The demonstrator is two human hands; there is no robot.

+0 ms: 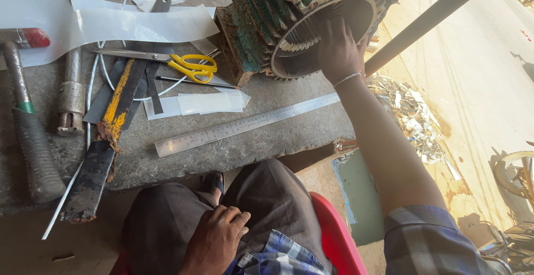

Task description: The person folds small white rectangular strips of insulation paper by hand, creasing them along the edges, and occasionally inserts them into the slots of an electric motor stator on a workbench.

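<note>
Reaching into the open end of the green finned motor housing (261, 30), the right hand (337, 49) has its fingers spread and pressed against the inside of the bore, where pale slot liners (297, 44) show along the lower rim; it grips nothing loose that can be seen, and the fingertips are hidden inside. The housing lies on its side at the far edge of the stone bench (261, 141), just behind a long steel ruler (245, 124). The left hand (217, 239) rests loosely curled on the person's thigh, holding nothing.

Judging from this, work inside the bore would go better with the housing steadied, since it sits near the bench edge and could roll. Pressing evenly along a slot, not at one point, should keep thin liners from creasing, and the sharp fin edges call for care at the wrist.

Yellow-handled scissors (189, 66), cut white sheet pieces (194, 103), a large white sheet (111, 24) and a hammer (28, 124) lie to the left, within reach
</note>
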